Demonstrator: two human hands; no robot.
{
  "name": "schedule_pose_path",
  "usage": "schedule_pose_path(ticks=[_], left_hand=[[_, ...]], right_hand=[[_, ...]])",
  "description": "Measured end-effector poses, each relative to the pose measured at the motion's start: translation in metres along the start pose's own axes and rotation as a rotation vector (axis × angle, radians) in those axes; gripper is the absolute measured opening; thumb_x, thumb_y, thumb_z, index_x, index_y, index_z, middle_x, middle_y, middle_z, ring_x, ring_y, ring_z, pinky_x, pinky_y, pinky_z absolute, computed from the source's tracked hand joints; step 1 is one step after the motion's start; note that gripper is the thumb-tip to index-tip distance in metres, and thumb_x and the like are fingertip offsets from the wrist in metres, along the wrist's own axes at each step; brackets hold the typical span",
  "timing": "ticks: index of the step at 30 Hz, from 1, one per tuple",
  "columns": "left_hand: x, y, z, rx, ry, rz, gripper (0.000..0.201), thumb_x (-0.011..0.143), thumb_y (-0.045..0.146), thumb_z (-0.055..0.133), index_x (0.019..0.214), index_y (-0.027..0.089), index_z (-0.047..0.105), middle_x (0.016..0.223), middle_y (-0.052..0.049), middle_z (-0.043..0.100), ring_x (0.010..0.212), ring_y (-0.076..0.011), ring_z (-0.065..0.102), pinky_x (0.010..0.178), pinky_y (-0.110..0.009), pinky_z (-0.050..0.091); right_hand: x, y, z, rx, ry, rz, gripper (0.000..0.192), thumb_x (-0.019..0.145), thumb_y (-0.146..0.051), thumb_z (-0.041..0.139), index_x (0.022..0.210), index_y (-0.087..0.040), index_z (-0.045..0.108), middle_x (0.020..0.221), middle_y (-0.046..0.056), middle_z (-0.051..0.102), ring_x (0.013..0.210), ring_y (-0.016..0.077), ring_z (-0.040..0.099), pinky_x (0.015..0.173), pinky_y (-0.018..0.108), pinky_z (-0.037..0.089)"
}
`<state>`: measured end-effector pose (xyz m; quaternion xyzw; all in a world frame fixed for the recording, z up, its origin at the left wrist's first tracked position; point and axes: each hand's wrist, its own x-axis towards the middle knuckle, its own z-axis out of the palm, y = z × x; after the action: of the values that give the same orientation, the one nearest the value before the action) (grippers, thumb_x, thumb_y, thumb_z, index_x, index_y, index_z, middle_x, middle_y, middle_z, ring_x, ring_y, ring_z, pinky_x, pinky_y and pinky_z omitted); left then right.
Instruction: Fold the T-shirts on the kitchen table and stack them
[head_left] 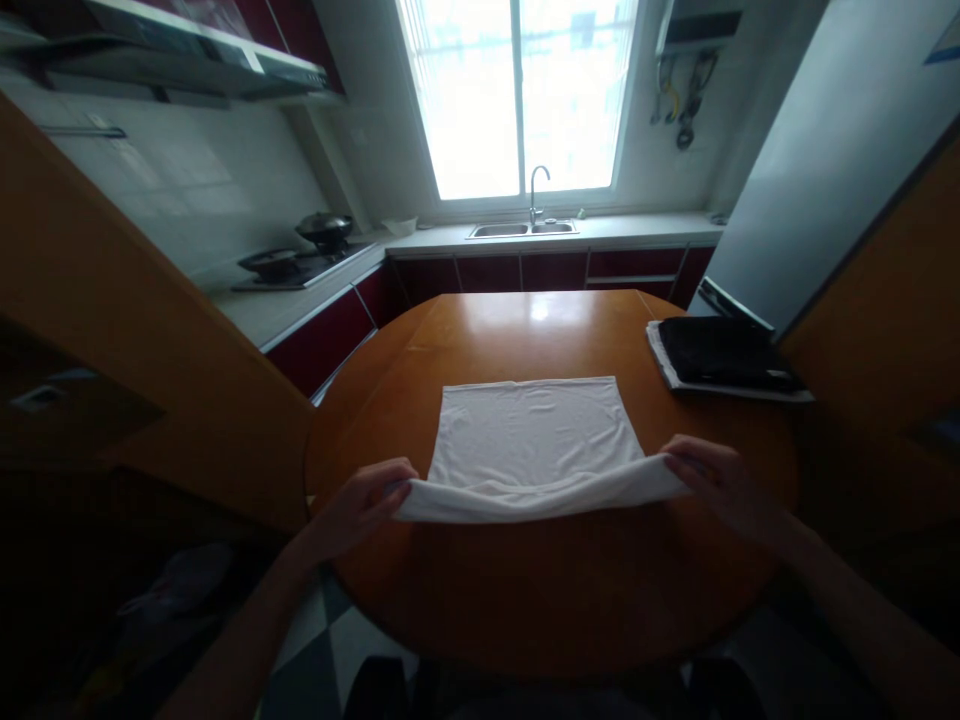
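Note:
A white cloth (532, 430) lies spread on the wooden table (540, 590), its far edge flat and nearly straight. Its near edge is lifted and doubled over into a loose band between my hands. My left hand (375, 495) pinches the near left corner. At the near right corner, my right hand (709, 475) grips the cloth the same way. The band sags slightly in the middle. Whether it is a garment or a plain towel, I cannot tell.
Folded black cloth (724, 352) rests on white cloth (675, 375) at the table's right side. Beyond the table stand a counter with a sink (525, 229) and a stove with pans (326, 228). A fridge (817, 150) rises at the right.

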<state>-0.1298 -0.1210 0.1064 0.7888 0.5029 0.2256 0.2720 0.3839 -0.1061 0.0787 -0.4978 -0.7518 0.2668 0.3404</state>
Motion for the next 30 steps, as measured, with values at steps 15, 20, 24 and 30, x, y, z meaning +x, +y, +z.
schedule_pose_path(ticks=[15,20,24,30], left_hand=[[0.197,-0.106,0.015,-0.044,0.192,-0.098,0.053,0.076,0.061,0.061,0.092,0.012,0.073,0.080,-0.006,0.070,0.072,-0.0180,0.060,0.067,-0.027,0.046],[0.204,-0.115,-0.002,-0.061,0.153,-0.076,0.052,0.079,0.061,0.063,0.098,0.014,0.074,0.089,-0.006,0.073,0.079,-0.0192,0.063,0.067,-0.025,0.047],[0.227,-0.125,-0.002,0.059,0.166,-0.087,0.047,0.082,0.058,0.059,0.092,0.014,0.073,0.084,-0.006,0.072,0.077,-0.0187,0.063,0.070,-0.027,0.050],[0.229,-0.116,0.039,0.333,0.382,-0.112,0.039,0.094,0.036,0.050,0.120,0.013,0.067,0.118,-0.016,0.066,0.111,-0.0281,0.061,0.102,-0.043,0.046]], right_hand=[[0.189,0.106,0.043,0.007,0.150,0.265,0.032,0.076,-0.045,0.064,0.073,-0.015,0.072,0.073,0.009,0.072,0.066,0.0194,0.062,0.058,0.028,0.044],[0.201,0.113,0.030,0.035,0.147,0.219,0.034,0.079,-0.049,0.064,0.079,-0.017,0.075,0.074,0.008,0.073,0.065,0.0193,0.062,0.056,0.028,0.043],[0.218,0.116,0.032,-0.102,0.135,0.268,0.031,0.085,-0.044,0.059,0.081,-0.017,0.074,0.081,0.010,0.075,0.073,0.0220,0.066,0.063,0.030,0.047],[0.201,0.101,0.072,-0.474,0.289,0.168,0.038,0.095,-0.034,0.046,0.114,-0.014,0.071,0.118,0.018,0.069,0.112,0.0311,0.059,0.098,0.043,0.045]])
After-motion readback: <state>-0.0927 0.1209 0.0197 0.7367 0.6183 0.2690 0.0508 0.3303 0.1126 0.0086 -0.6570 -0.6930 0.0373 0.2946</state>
